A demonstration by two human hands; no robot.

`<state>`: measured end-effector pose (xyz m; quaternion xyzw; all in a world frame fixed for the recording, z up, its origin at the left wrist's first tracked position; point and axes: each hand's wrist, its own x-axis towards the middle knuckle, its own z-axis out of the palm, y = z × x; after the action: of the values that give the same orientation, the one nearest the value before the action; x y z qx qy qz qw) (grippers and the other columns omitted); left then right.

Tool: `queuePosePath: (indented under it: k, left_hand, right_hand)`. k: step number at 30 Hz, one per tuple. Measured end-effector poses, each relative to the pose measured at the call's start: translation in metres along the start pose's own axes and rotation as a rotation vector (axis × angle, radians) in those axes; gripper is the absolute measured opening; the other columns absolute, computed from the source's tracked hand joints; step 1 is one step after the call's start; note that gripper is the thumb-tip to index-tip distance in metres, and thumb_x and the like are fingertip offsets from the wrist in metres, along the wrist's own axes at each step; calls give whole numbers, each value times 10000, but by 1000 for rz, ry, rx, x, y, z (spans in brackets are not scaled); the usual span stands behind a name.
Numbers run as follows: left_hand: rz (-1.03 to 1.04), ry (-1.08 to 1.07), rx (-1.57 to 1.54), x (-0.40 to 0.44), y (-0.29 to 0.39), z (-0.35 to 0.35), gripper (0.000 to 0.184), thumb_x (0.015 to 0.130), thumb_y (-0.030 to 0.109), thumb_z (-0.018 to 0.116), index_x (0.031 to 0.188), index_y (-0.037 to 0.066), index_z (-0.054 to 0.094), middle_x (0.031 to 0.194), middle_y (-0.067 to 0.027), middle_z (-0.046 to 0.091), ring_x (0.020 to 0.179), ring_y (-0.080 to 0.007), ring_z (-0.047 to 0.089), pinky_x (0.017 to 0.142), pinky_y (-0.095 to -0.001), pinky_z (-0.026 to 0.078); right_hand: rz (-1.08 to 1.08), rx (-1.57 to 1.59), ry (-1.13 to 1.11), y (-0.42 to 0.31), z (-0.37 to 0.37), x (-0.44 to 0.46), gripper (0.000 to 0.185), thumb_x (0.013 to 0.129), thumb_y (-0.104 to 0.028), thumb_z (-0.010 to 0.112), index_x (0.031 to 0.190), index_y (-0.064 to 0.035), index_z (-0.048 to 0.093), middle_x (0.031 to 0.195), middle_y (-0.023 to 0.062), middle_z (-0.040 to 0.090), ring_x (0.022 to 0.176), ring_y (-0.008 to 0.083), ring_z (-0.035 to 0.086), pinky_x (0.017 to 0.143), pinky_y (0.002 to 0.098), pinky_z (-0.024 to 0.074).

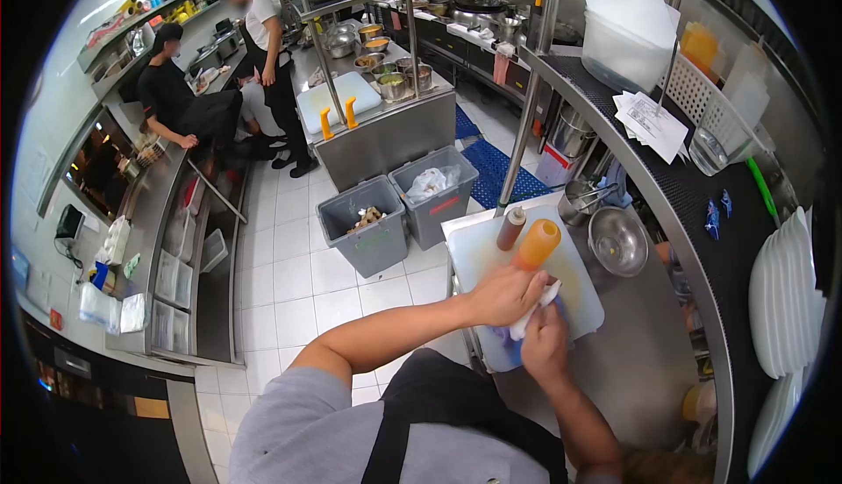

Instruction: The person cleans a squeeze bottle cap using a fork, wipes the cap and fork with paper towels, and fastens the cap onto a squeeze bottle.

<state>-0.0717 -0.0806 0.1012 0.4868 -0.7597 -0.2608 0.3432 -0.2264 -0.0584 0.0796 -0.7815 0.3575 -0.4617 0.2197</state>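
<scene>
My left hand point(509, 295) is closed on a crumpled white cloth point(531, 312). My right hand point(545, 342) grips the same cloth from the near side, so the two hands almost meet. Directly beyond my left hand is an orange squeeze bottle point(538, 243); its lower end is hidden by the hand, and I cannot tell whether they touch. A brown sauce bottle point(510, 228) stands beside it. Beneath lies a white cutting board point(581, 295) with yellowish stains. Something blue-purple point(502, 337) shows on the board by the cloth, too blurred to name.
A metal bowl point(618, 240) and a pot point(576, 202) sit right of the board. Overhead at right runs a shelf point(693, 212) with stacked plates point(781, 295). Two grey bins point(364, 230) stand on the floor. Two people point(274, 63) are at the far left.
</scene>
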Motion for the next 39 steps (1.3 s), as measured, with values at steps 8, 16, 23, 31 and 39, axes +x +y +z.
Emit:
queuePosePath:
  k: [8,16,23,31,39]
  left_hand:
    - [-253,-284,-56,16,6,-20,565,1077,390,278,1084,-28,658,964,-272,681,896,-460,651,847,-496,502]
    - [387,76,-130,2,-10,-12,473,1067,300,309,1373,36,554,1043,-243,684,868,-430,667,821,-483,522]
    - [62,-200,-419,-1,-19,-9,445,1076,331,370,1217,-5,626,985,-200,687,858,-310,657,839,-397,498]
    - [-682,-201,-920,8,-20,-1,448,1059,417,415,957,34,625,655,-4,516,556,-122,474,516,-291,387]
    - [-713,-280,-572,4,-6,-4,489,1070,477,371,941,56,585,619,-30,518,477,-153,460,452,-343,354]
  right_hand:
    - [-260,-531,-331,3,-20,15,313,835,-151,631,1054,66,578,932,215,589,670,378,649,578,434,539]
    - [996,1443,-218,-4,-17,4,201,1037,-162,417,897,-92,544,633,4,473,403,80,326,386,292,281]
    - [153,-74,-213,-14,-37,19,138,956,-118,561,938,19,570,759,170,594,598,336,597,531,431,436]
    - [-120,-480,-276,-29,-36,16,191,872,-114,633,1007,11,579,1001,174,609,640,374,640,575,461,530]
    - [-386,-647,-471,-3,-36,25,212,811,-94,610,990,17,583,864,164,607,576,308,639,538,420,532]
